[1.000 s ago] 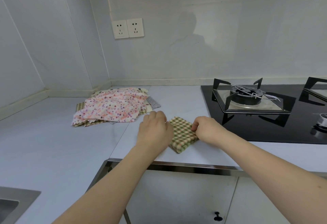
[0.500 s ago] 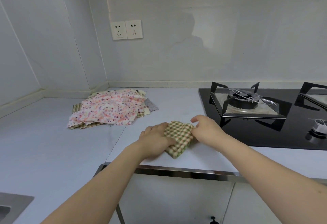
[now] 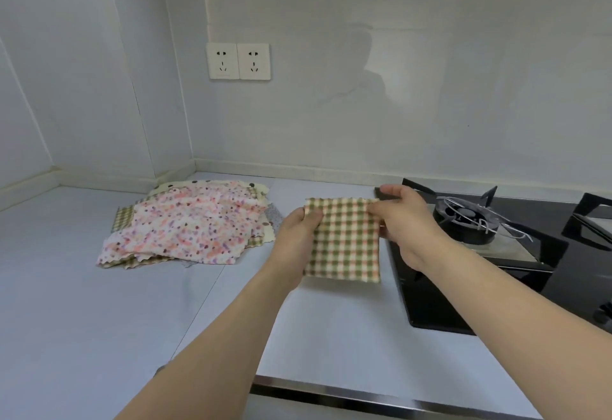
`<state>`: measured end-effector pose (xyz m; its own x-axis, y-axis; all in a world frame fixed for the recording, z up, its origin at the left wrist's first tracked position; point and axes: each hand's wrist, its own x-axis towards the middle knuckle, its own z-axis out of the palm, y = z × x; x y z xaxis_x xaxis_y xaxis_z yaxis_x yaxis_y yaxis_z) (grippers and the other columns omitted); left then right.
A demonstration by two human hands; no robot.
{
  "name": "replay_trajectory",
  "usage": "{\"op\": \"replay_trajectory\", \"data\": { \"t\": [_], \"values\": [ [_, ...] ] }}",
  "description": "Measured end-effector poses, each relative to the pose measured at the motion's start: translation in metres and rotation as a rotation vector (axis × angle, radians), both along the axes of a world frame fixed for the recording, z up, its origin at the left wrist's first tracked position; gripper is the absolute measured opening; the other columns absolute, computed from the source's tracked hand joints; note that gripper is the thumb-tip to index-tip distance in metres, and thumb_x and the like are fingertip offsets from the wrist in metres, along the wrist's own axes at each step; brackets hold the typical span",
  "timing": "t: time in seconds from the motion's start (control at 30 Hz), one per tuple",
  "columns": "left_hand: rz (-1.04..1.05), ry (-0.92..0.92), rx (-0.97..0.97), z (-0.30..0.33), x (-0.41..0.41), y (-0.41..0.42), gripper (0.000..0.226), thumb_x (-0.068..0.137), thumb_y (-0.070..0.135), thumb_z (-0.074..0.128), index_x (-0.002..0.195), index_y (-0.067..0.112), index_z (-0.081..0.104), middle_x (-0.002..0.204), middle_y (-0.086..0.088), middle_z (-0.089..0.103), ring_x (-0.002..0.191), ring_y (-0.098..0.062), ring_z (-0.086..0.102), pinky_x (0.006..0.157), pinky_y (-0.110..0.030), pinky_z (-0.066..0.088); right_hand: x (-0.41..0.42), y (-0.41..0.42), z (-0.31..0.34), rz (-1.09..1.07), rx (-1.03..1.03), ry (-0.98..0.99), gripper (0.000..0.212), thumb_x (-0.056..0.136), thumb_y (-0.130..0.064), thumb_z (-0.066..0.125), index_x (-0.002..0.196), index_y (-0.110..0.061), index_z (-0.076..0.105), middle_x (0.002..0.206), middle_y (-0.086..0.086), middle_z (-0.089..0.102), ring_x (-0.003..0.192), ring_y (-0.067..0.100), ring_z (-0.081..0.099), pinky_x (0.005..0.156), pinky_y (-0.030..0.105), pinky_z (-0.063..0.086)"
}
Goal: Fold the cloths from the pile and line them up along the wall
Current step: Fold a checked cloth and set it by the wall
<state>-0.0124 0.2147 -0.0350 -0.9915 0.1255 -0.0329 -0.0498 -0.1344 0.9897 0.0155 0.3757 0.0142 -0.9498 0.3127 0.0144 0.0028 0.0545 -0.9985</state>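
A folded green, red and cream checked cloth [image 3: 344, 240] is held above the counter, between the pile and the hob. My left hand [image 3: 294, 237] pinches its upper left edge, thumb on top. My right hand [image 3: 404, 220] grips its upper right edge. The pile of unfolded cloths [image 3: 188, 224] lies to the left near the corner, with a pink and purple spotted cloth on top. The wall [image 3: 331, 104] runs behind, its base strip bare.
A black gas hob [image 3: 496, 254] with pan supports sits to the right, its edge beside the checked cloth. Two wall sockets [image 3: 238, 61] are above the pile. The white counter [image 3: 99, 320] ends at a metal front edge [image 3: 364, 403].
Both hands have lifted the checked cloth off the counter near the front edge and carried it toward the wall. It now hangs as a flat square. The camera has also moved closer.
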Motion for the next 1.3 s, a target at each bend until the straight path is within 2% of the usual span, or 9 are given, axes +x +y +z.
{"op": "replay_trajectory", "data": {
  "t": [0.1,0.2,0.3,0.43,0.7,0.8,0.93,1.1,1.3],
  "values": [
    [0.051,0.088,-0.105,0.008,-0.029,0.015,0.025,0.101,0.034,0.047,0.104,0.013,0.060,0.103,-0.004,0.071,0.096,-0.020,0.068,0.083,-0.038,0.056,-0.027,0.006,0.003,0.112,-0.262,-0.354,0.011,0.096,-0.013,0.053,0.102,-0.007,0.059,0.095,0.009,0.065,0.080,0.020,0.064,0.067,0.034,0.053],
    [0.054,0.111,-0.202,0.027,-0.043,0.028,0.024,0.102,0.034,0.043,0.095,0.014,0.054,0.095,0.001,0.065,0.086,-0.016,0.063,0.068,-0.026,0.048,-0.046,0.008,0.015,0.065,-0.196,-0.497,0.019,0.100,-0.019,0.046,0.104,-0.007,0.061,0.097,0.009,0.069,0.082,0.021,0.066,0.063,0.032,0.051],
    [0.052,0.094,-0.264,0.059,-0.047,0.035,0.025,0.102,0.034,0.041,0.087,0.014,0.046,0.084,0.000,0.054,0.071,-0.013,0.050,0.059,-0.024,0.038,-0.058,0.006,0.053,-0.082,-0.107,-0.441,0.023,0.099,-0.022,0.046,0.107,-0.008,0.062,0.098,0.010,0.069,0.083,0.024,0.067,0.066,0.034,0.055],
    [0.080,0.060,-0.233,0.130,-0.043,0.040,0.019,0.102,0.032,0.042,0.089,0.022,0.052,0.094,0.003,0.061,0.080,-0.010,0.058,0.062,-0.021,0.042,-0.058,-0.002,0.118,-0.149,-0.025,-0.292,0.022,0.100,-0.023,0.039,0.114,-0.012,0.052,0.105,0.008,0.064,0.092,0.025,0.064,0.084,0.044,0.055],
    [0.060,0.127,-0.215,0.230,-0.031,0.059,0.027,0.101,0.031,0.043,0.097,0.006,0.054,0.092,-0.013,0.064,0.076,-0.015,0.056,0.066,-0.029,0.047,-0.029,0.013,0.199,-0.360,0.349,0.000,0.031,0.103,-0.032,0.031,0.104,-0.006,0.049,0.090,0.005,0.058,0.084,0.025,0.055,0.079,0.041,0.046],
    [0.019,0.120,-0.224,0.247,-0.025,0.079,0.027,0.100,0.030,0.043,0.099,0.006,0.054,0.101,-0.017,0.065,0.078,-0.016,0.058,0.070,-0.034,0.049,-0.019,0.032,0.213,-0.391,0.338,-0.019,0.029,0.103,-0.030,0.031,0.103,-0.007,0.049,0.089,0.003,0.056,0.086,0.025,0.055,0.080,0.041,0.046],
    [-0.007,0.129,-0.244,0.264,-0.022,0.116,0.025,0.101,0.026,0.044,0.098,0.004,0.055,0.092,-0.010,0.063,0.067,-0.007,0.058,0.056,-0.022,0.047,-0.011,0.069,0.224,-0.389,0.249,-0.036,0.028,0.104,-0.031,0.032,0.104,-0.009,0.049,0.084,-0.002,0.054,0.078,0.017,0.054,0.073,0.036,0.045],
    [-0.058,0.119,-0.260,0.272,-0.012,0.185,0.025,0.100,0.028,0.046,0.098,0.005,0.057,0.101,-0.017,0.067,0.080,-0.017,0.060,0.077,-0.040,0.053,0.004,0.142,0.225,-0.409,0.177,-0.064,0.028,0.103,-0.032,0.033,0.103,-0.010,0.050,0.086,-0.002,0.055,0.075,0.012,0.052,0.063,0.030,0.040],
    [-0.071,0.122,-0.264,0.275,-0.001,0.296,0.030,0.100,0.032,0.046,0.094,0.004,0.054,0.082,-0.005,0.057,0.072,-0.016,0.053,0.065,-0.032,0.045,0.015,0.257,0.227,-0.390,0.142,-0.104,0.030,0.102,-0.037,0.033,0.101,-0.013,0.052,0.096,0.007,0.062,0.091,0.028,0.062,0.086,0.052,0.053]
  ]
}}
